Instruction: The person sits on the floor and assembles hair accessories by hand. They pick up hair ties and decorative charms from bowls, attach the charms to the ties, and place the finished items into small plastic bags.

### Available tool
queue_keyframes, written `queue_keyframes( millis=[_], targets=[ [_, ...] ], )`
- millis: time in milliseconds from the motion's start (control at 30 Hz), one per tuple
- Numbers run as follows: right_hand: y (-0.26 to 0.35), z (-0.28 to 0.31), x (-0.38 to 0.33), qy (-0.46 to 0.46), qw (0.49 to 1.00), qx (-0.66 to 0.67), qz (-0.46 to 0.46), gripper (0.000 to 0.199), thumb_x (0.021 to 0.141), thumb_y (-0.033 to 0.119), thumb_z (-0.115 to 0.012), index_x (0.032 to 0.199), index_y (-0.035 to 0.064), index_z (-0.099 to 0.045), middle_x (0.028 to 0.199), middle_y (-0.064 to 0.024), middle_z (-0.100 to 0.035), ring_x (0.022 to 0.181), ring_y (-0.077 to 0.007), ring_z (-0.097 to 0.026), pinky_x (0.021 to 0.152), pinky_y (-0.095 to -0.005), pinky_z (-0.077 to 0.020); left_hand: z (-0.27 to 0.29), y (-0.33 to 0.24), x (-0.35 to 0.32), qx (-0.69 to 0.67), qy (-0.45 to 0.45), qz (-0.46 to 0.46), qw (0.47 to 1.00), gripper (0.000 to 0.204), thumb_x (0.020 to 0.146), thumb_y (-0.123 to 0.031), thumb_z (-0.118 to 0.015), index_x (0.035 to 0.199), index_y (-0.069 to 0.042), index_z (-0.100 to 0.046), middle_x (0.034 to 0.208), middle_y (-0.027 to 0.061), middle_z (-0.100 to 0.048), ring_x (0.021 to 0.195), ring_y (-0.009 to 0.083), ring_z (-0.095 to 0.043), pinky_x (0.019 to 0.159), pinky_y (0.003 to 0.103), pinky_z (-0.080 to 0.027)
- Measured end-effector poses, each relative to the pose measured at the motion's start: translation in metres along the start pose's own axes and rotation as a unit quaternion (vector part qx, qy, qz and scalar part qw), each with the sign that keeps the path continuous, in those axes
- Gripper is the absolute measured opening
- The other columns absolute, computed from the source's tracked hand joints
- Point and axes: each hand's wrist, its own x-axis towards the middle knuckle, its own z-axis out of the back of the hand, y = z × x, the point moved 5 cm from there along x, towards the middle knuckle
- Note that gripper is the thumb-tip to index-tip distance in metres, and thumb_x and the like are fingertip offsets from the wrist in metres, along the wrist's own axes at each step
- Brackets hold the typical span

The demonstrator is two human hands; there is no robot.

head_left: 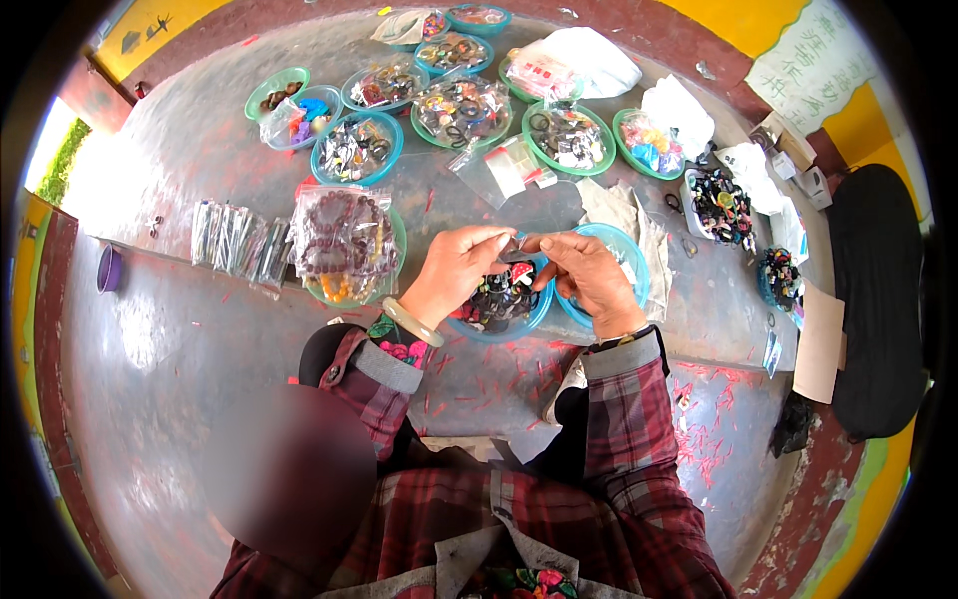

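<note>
My left hand [451, 272], with a pale bangle [412, 323] on its wrist, pinches with thumb and forefinger. My right hand [596, 277] is closed in a pinch right beside it. Between the fingertips is a small thing [518, 241], shiny with a bit of blue, too small to name. Just under the hands stands a blue basket [509, 336] of dark hair ties with small charms, one like a red mushroom [521, 273]. Partly behind my right hand is a light blue basin [640, 262] with something pale inside.
Several green and blue baskets [607, 160] of bagged trinkets stand farther off. Bagged bead strings [344, 235] and slim clear packets [238, 240] lie at left. At right are a white tub [718, 208] of dark hair ties and a cardboard sheet [819, 344]. Red scraps litter the floor.
</note>
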Motion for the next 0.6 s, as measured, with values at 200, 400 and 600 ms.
queue_keyframes(
  millis=[200, 400, 600],
  targets=[
    [0.006, -0.003, -0.005, 0.009, 0.999, 0.042, -0.032, 0.031, 0.091, 0.025, -0.050, 0.109, 0.0004, -0.058, 0.094, -0.0109, -0.065, 0.058, -0.0106, -0.060, 0.043, -0.0168, -0.0392, -0.003, -0.004, -0.002, -0.010, 0.012, 0.006, 1.000, 0.029, 0.091, -0.017, -0.051, 0.108, 0.006, -0.058, 0.100, 0.0112, -0.061, 0.088, 0.0158, -0.060, 0.074, 0.030, -0.054],
    [0.005, -0.004, -0.002, 0.025, 1.000, -0.011, 0.012, 0.031, 0.091, 0.023, -0.050, 0.111, 0.0003, -0.056, 0.090, -0.0104, -0.065, 0.063, -0.0098, -0.060, 0.047, -0.0175, -0.0417, 0.001, 0.006, -0.001, -0.068, -0.013, 0.049, 0.996, 0.028, 0.091, -0.015, -0.050, 0.107, 0.007, -0.057, 0.098, 0.0125, -0.062, 0.086, 0.0182, -0.062, 0.075, 0.030, -0.053],
    [0.001, 0.001, 0.005, -0.049, 0.993, -0.073, 0.079, 0.021, 0.085, 0.010, -0.056, 0.103, 0.0006, -0.063, 0.086, -0.0069, -0.065, 0.072, -0.0115, -0.061, 0.055, -0.0205, -0.0447, 0.010, 0.018, 0.000, -0.162, -0.060, 0.081, 0.982, 0.029, 0.090, -0.014, -0.051, 0.109, 0.008, -0.054, 0.103, 0.0146, -0.061, 0.092, 0.0194, -0.060, 0.079, 0.032, -0.051]
  ],
)
